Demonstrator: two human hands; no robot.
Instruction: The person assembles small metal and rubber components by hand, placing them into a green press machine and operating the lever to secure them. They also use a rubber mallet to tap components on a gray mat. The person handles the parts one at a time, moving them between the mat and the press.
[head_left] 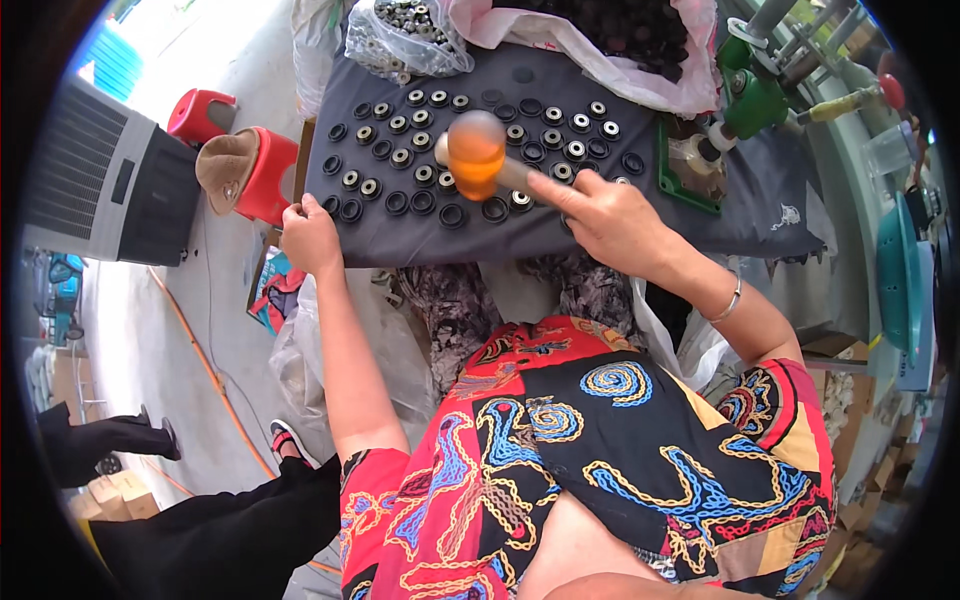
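Observation:
In my right hand [615,220] is the handle of a mallet, fingers wrapped round it. The mallet's translucent orange head [476,165], with a greyish end, hangs over the middle of the table and covers some of the parts below. At the front left corner of the cloth-covered table, my left hand [311,237] has its fingers curled in; what they hold, if anything, is hidden. Black rubber-like rings [452,216] lie spread over the dark grey cloth [400,243]. Among them are several rings with metal bearing-like centres [371,188].
A clear bag of small metal parts [410,40] and a white sack of black pieces [590,55] sit at the far edge. At right stands a green hand press [740,105]. Red stools [275,180] stand at left, near a grey air cooler [110,170]. Someone in black [240,540] is at lower left.

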